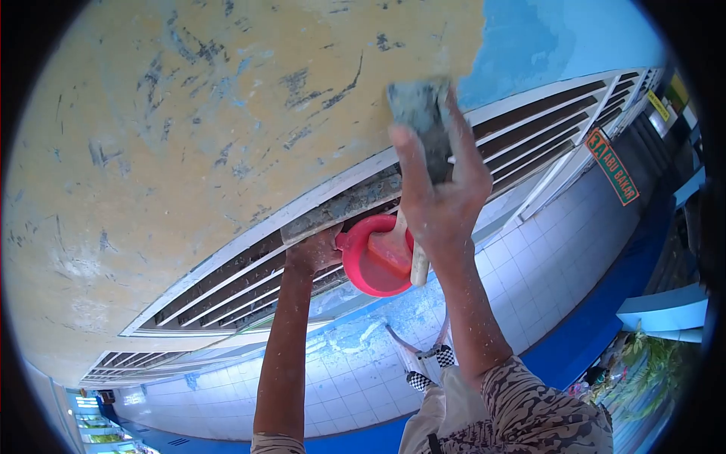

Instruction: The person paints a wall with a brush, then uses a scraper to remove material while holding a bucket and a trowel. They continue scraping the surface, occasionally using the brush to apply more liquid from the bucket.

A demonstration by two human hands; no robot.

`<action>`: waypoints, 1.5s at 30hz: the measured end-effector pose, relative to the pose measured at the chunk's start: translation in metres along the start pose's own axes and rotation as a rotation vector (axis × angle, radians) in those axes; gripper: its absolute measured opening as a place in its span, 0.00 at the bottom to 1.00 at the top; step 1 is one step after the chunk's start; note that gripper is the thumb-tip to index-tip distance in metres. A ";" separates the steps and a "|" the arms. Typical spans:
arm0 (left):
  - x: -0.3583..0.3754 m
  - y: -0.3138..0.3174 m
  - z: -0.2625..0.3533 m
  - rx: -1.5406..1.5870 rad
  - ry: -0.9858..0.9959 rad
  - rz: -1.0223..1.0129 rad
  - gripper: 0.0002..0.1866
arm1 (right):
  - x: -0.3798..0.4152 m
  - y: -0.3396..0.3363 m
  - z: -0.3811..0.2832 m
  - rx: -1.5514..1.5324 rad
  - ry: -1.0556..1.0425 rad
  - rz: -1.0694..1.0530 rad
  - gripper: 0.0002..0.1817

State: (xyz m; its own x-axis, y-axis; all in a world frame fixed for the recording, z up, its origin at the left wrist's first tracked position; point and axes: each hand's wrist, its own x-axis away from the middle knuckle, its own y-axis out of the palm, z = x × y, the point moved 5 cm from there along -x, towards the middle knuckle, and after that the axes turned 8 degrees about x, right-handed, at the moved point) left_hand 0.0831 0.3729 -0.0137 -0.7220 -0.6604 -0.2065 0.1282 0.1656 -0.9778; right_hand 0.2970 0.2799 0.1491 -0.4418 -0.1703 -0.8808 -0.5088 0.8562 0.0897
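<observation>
My right hand [446, 197] is raised at the wall, fingers closed around a paint scraper [420, 113]. Its blade is smeared grey, and a pale handle [419, 266] shows below the hand. Lower and to the left, my left hand [311, 251] grips the side of a red plastic dipper [352, 265]. Inside the dipper are cloudy liquid and a flat brush [389, 253] leaning on the rim. A stained grey strip [340, 206] runs just above my left hand; whether the hand touches it cannot be made out.
The yellowish wall [189, 136] has dark scraped marks; its upper right is blue [560, 45]. White louvred vents [227, 291] run beneath it. Far below are a tiled surface [544, 257], my checkered shoes [418, 380] and a hanging sign [612, 166] at the right.
</observation>
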 end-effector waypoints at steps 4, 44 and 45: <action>0.004 0.009 -0.006 0.074 -0.035 -0.036 0.44 | -0.034 0.003 -0.008 -0.208 0.381 -0.140 0.30; 0.011 0.030 -0.017 0.030 -0.016 -0.044 0.52 | -0.177 -0.028 0.014 0.004 0.234 -0.146 0.38; 0.013 0.030 -0.017 0.030 -0.019 -0.041 0.52 | -0.179 -0.030 0.015 0.001 0.146 -0.106 0.35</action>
State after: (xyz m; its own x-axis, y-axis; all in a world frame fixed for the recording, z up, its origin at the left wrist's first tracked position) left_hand 0.0657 0.3819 -0.0452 -0.7139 -0.6802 -0.1664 0.1191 0.1163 -0.9861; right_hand 0.4019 0.2922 0.2973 -0.4883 -0.3290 -0.8083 -0.5576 0.8301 -0.0009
